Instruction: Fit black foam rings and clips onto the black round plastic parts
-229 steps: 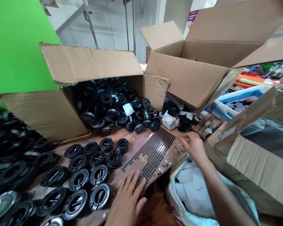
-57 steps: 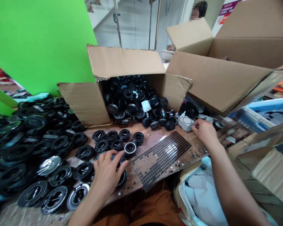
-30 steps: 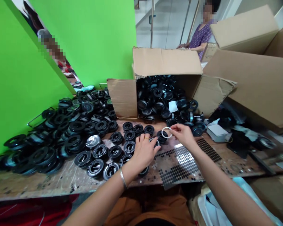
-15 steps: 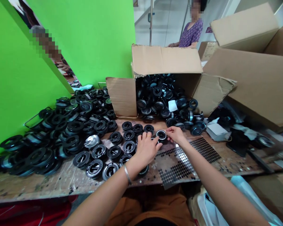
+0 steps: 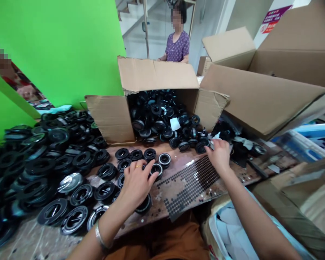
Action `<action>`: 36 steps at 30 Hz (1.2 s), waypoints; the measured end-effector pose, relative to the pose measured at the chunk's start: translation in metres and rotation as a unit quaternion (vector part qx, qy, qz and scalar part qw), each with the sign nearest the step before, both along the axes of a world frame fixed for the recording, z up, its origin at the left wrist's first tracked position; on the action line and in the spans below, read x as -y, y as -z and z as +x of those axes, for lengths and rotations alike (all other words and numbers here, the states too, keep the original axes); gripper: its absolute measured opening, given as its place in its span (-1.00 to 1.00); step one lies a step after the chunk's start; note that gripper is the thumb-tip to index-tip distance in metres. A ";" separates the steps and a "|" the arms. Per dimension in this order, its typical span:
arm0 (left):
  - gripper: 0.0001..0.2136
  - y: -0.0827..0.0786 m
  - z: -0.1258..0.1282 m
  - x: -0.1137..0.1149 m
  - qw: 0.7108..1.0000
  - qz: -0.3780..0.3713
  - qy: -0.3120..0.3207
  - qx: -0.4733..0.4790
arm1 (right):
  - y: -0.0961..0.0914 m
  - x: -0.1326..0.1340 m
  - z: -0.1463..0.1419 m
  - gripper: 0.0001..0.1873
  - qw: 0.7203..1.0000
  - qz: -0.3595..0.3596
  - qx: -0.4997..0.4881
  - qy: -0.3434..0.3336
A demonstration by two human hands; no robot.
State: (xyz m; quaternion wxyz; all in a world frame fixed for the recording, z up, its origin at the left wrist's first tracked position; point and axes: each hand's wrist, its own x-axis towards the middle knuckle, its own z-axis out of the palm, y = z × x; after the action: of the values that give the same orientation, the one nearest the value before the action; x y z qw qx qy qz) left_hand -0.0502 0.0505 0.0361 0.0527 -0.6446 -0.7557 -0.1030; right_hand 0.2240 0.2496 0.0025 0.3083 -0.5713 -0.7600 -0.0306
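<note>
Several round black plastic parts with ring-shaped tops stand in loose rows on the wooden table. My left hand (image 5: 139, 177) lies over them, thumb and index finger against the edge of a round black part (image 5: 156, 170) with a pale ring. Another pale-ringed round part (image 5: 164, 159) stands just behind it, apart from the hand. My right hand (image 5: 219, 155) is off to the right, thumb and fingers apart, by a small white paper pad (image 5: 214, 138) that it partly hides. Below and left of it lies a clear sheet of black dots (image 5: 191, 180).
A cardboard box (image 5: 157, 74) lies on its side, with black parts spilling out. More black parts (image 5: 43, 162) are heaped at the left along the green wall (image 5: 78, 43). A big carton (image 5: 254, 94) stands at right; a person in a purple top (image 5: 178, 47) stands behind.
My right hand has left the pale-ringed part and moved right to the white pad. My left hand stays over the black parts, and the view has turned to the right.
</note>
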 end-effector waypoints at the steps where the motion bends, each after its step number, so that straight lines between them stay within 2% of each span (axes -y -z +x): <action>1: -0.60 -0.001 -0.001 0.000 1.000 0.000 -0.003 0.000 | 0.003 -0.007 0.013 -0.57 0.999 0.013 0.037 0.027; 4: -0.62 -0.003 0.000 0.000 1.000 0.003 -0.009 0.003 | 0.008 -0.018 0.039 -0.67 0.996 0.005 0.084 0.033; 6: -0.63 -0.003 0.001 -0.001 1.000 0.004 -0.010 0.005 | 0.004 -0.014 0.052 -0.68 0.996 0.005 0.084 0.019; 8: -0.64 -0.003 -0.001 0.000 1.000 0.001 -0.011 0.008 | -0.006 -0.001 0.070 -0.66 0.994 -0.012 0.100 0.046; 11: -0.64 -0.003 -0.007 0.001 1.000 -0.002 -0.014 0.014 | -0.026 0.021 0.101 -0.75 0.970 -0.126 0.183 0.098; 13: -0.64 -0.004 -0.011 0.001 1.000 -0.001 -0.015 0.014 | -0.036 0.028 0.110 -0.77 0.953 -0.175 0.224 0.100; 15: -0.65 -0.006 -0.012 -0.001 1.000 -0.001 -0.015 0.011 | -0.040 0.023 0.104 -0.75 0.961 -0.142 0.217 0.098; 18: -0.66 -0.009 -0.010 0.000 1.000 -0.005 -0.015 0.008 | -0.033 -0.004 0.073 -0.76 0.977 -0.076 0.180 0.090; 22: -0.67 -0.011 -0.015 0.012 1.000 0.001 -0.014 0.019 | -0.013 -0.040 0.039 -0.74 0.978 -0.098 0.173 0.067; 27: -0.68 -0.011 -0.030 0.039 0.998 -0.009 -0.047 0.030 | -0.003 -0.056 0.036 -0.84 0.971 -0.152 0.176 0.058; 30: -0.68 -0.009 -0.038 0.054 0.997 -0.021 -0.060 0.037 | -0.010 -0.057 0.047 -0.87 0.964 -0.184 0.174 0.077; 32: -0.68 -0.007 -0.042 0.061 0.997 -0.021 -0.059 0.038 | -0.018 -0.055 0.053 -0.90 0.965 -0.177 0.168 0.095; 34: -0.68 -0.005 -0.046 0.067 0.997 -0.018 -0.060 0.041 | -0.030 -0.049 0.050 -0.94 0.976 -0.124 0.139 0.114; 36: -0.69 -0.003 -0.047 0.070 0.997 -0.019 -0.063 0.047 | -0.042 -0.036 0.035 -0.98 0.991 -0.062 0.066 0.102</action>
State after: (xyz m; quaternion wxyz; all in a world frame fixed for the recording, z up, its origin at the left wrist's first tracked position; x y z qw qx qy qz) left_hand -0.0972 -0.0195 0.0387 0.0114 -0.5906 -0.7986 -0.1154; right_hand 0.2587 0.2852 0.0445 0.2168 -0.6602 -0.7172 -0.0527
